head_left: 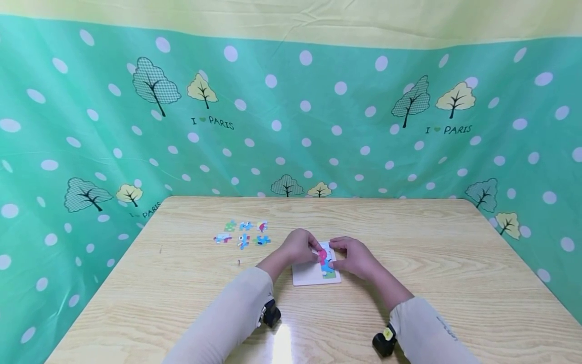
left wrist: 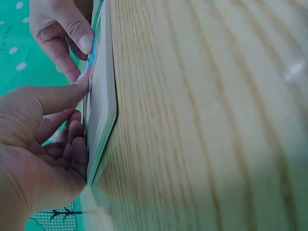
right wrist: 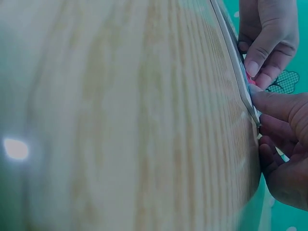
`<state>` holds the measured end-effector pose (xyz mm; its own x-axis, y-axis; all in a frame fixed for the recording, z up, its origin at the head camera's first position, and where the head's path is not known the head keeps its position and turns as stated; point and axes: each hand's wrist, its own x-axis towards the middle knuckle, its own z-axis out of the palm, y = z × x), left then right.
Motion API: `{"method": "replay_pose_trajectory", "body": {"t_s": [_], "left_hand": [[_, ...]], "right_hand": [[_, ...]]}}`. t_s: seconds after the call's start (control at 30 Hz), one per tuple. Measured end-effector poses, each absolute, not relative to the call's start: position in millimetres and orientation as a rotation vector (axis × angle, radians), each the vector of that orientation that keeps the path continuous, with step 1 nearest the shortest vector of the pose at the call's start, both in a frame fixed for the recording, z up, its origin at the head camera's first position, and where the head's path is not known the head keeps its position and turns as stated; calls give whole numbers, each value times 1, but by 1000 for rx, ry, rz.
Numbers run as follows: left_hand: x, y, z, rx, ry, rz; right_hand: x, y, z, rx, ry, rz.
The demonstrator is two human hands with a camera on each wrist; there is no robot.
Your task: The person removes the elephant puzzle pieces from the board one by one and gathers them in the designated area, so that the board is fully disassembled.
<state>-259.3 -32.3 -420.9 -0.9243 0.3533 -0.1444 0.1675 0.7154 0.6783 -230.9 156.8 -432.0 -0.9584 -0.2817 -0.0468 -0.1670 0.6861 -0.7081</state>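
Observation:
A white-bordered puzzle board [head_left: 306,277] lies flat on the table between both hands. My left hand [head_left: 297,246] reaches over its left half and pinches a pinkish-red jigsaw piece [head_left: 322,255] between thumb and forefinger, low against the board. Just below that piece, blue and green jigsaw pieces [head_left: 329,275] fill part of the right column. My right hand [head_left: 357,259] holds the board's right side, its thumb [right wrist: 269,102] on the blue part and its forefinger at the far right corner. In the left wrist view the left hand's other fingers [left wrist: 77,144] curl beside the board.
Several loose jigsaw pieces [head_left: 243,240] lie in two rows on the wooden table [head_left: 432,242], left of the board. A tiny reddish bit [head_left: 238,262] lies nearer. Behind the table hangs a green dotted cloth [head_left: 291,121]. Black wrist cameras [head_left: 384,343] hang under the sleeves.

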Motion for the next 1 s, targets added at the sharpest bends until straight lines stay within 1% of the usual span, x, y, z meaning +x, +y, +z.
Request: {"method": "replay_pose_trajectory", "body": {"t_s": [0.17,0.4,0.57,1.0], "left_hand": [[-259,-33,-421,392,2652,1044],[-260,-34,-421,452,2633,1181],[-262,-32,-422,469,2639,1136],[-261,-42,-422,365,2508,1357]], "right_hand": [[-230,157,-432,-373,2739,-1144],[-228,158,-430,-397,2738,-1159],[-229,158,-430,-401,2742,-1150],[-228,157,-431,-417,2741,-1150]]}}
